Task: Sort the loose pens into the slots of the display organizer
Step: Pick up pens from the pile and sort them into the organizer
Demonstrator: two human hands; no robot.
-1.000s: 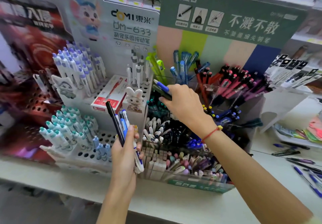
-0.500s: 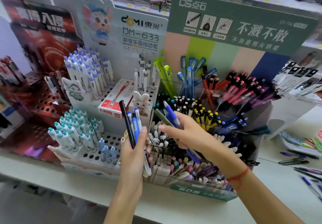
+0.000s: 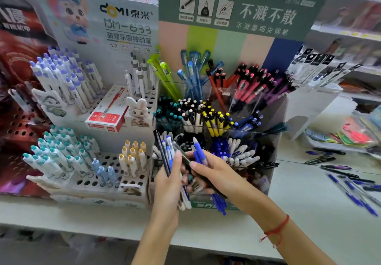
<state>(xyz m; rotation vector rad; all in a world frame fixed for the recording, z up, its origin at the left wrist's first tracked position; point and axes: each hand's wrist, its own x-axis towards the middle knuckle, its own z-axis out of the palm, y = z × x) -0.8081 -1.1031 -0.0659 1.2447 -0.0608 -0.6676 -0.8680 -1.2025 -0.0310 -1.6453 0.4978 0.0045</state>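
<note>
Right hand (image 3: 214,174) dropped toward left hand (image 3: 167,184), gripping blue pen (image 3: 199,153); left grips pen bundle (image 3: 165,157)

Two display organizers, one white (image 3: 115,180) and one green-headed (image 3: 233,7), stand together; one red box (image 3: 107,114) lies on the white organizer; two hands (image 3: 167,184) (image 3: 218,174) hold pens.

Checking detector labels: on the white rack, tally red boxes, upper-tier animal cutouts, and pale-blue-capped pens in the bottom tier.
Red boxes: 1
Animal cutouts: 2
Pale-blue-capped pens: 3
Total: 6
</note>
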